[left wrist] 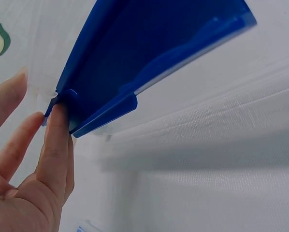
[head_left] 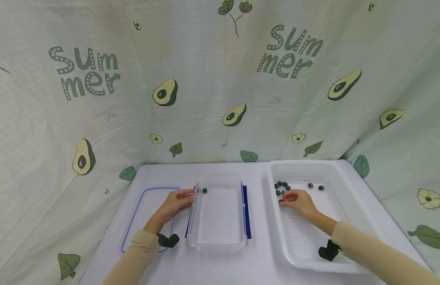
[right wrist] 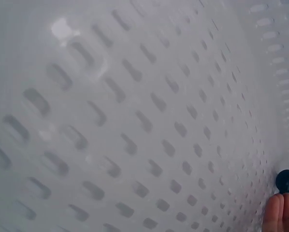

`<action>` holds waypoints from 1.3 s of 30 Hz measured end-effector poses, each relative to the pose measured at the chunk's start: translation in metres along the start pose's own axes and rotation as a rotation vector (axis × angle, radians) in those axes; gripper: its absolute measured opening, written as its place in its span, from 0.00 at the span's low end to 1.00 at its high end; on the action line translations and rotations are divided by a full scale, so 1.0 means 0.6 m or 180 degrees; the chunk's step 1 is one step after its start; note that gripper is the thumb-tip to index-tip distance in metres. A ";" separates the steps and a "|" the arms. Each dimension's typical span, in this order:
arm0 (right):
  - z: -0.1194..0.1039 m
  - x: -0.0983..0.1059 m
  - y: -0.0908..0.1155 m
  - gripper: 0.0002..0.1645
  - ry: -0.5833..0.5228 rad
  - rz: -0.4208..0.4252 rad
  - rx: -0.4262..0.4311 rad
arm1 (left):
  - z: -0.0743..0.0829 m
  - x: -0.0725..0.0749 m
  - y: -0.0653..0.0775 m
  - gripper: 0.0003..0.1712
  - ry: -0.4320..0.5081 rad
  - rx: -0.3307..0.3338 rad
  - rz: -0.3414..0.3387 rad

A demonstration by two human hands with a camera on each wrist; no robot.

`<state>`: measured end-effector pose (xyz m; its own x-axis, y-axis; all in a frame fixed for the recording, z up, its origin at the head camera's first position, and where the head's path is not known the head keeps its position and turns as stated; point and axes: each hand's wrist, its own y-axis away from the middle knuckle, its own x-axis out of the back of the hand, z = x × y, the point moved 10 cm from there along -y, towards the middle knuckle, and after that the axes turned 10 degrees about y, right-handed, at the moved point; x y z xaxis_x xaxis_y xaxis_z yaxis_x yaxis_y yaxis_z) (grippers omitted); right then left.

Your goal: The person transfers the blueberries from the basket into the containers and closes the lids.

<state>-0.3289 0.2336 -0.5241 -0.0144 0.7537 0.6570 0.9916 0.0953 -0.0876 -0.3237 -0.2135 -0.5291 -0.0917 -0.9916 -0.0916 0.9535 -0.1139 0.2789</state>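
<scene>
A clear plastic box [head_left: 218,246] with blue side latches stands mid-table, one small dark ball [head_left: 204,190] inside it near the back left. My left hand [head_left: 178,204] touches the box's left side. In the left wrist view its fingertips rest against the blue latch [left wrist: 110,53], with the thumb apart from it. Over the left part of a white perforated basket [head_left: 294,259], my right hand [head_left: 299,202] pinches a small dark ball [right wrist: 285,181] between thumb and fingers. Several more dark balls [head_left: 280,183] cluster beside it, mostly behind the fingertips.
A clear lid with a blue rim [head_left: 134,213] lies on the white table left of the box, partly under the left forearm. Two dark balls [head_left: 321,188] sit apart in the basket's back half. A printed curtain [head_left: 205,79] hangs behind the table.
</scene>
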 end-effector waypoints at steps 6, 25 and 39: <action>-0.001 -0.003 0.000 0.16 0.0032 0.0019 0.0023 | 0.000 0.001 0.001 0.30 0.0021 0.0009 0.0008; -0.007 -0.007 0.003 0.14 0.0157 -0.0003 -0.0010 | 0.001 -0.001 0.006 0.29 -0.0009 -0.0016 0.0034; -0.031 0.017 -0.006 0.13 0.0110 0.0044 0.0070 | 0.000 0.000 0.005 0.29 -0.0007 -0.0011 0.0043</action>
<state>-0.3300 0.2288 -0.5034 0.0041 0.7321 0.6812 0.9886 0.0996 -0.1130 -0.3210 -0.2137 -0.5283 -0.0795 -0.9932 -0.0856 0.9557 -0.1004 0.2767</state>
